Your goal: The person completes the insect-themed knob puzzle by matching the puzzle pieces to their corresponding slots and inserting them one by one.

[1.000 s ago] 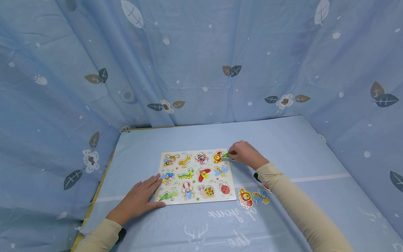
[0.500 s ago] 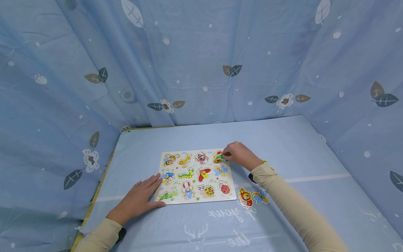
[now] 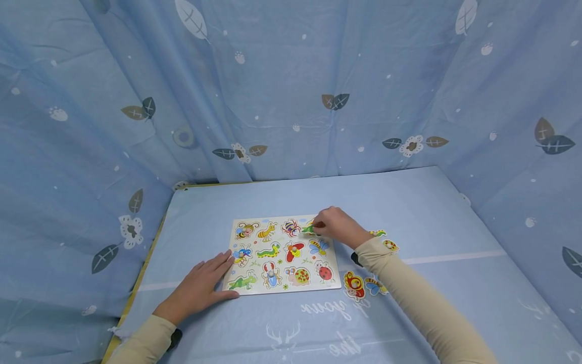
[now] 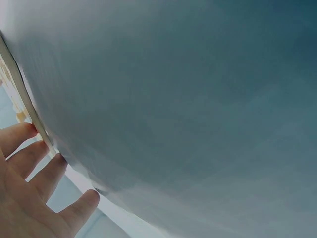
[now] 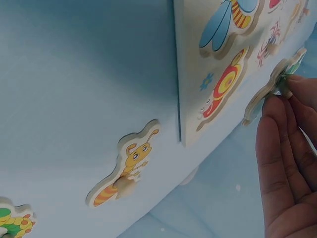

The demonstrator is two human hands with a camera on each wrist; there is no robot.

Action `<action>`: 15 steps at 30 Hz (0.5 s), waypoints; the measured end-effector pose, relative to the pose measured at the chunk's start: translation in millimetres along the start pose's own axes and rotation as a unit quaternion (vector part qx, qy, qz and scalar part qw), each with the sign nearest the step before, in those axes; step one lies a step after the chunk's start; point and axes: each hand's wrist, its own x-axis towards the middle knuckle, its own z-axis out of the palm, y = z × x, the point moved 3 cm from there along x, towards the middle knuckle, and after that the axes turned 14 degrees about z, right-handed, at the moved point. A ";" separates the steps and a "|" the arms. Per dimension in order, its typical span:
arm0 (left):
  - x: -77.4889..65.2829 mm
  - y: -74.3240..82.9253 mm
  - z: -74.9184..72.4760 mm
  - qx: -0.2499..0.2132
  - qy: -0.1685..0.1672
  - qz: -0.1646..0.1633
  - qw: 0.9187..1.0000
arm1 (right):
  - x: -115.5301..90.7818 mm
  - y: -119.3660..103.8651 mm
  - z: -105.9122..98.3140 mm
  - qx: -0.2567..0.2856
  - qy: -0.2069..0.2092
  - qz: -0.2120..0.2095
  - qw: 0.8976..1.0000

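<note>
Board (image 3: pixel 333 263) has the green piece (image 3: pixel 307 229) over it near the upper-right corner, pinched about the middle by the right hand (image 3: pixel 338 225); a slack pinch could let it twist or drop against the spider (image 3: pixel 291 228); the left hand (image 3: pixel 200 287), fingers spread, touches the left edge; too light a touch, and a push might skid the board.

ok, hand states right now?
Left hand: open, fingers touching the edge of the puzzle board, holding nothing.
Right hand: closed, pinching a green puzzle piece.
</note>
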 end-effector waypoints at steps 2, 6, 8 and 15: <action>-0.1 -0.2 0.0 0.001 0.000 0.001 1.000 | 0.4 -2.6 1.7 0.001 -0.001 -0.003 1.000; -0.8 -1.3 -0.1 0.001 0.000 -0.001 1.000 | 1.0 -8.1 4.9 0.002 -0.005 -0.013 1.000; -0.8 -2.1 0.2 0.002 0.000 -0.001 1.000 | 1.0 -10.7 6.1 0.002 -0.005 -0.019 1.000; -0.6 -3.4 1.7 0.002 -0.002 -0.002 1.000 | 1.4 -22.1 8.6 0.000 -0.009 -0.032 0.999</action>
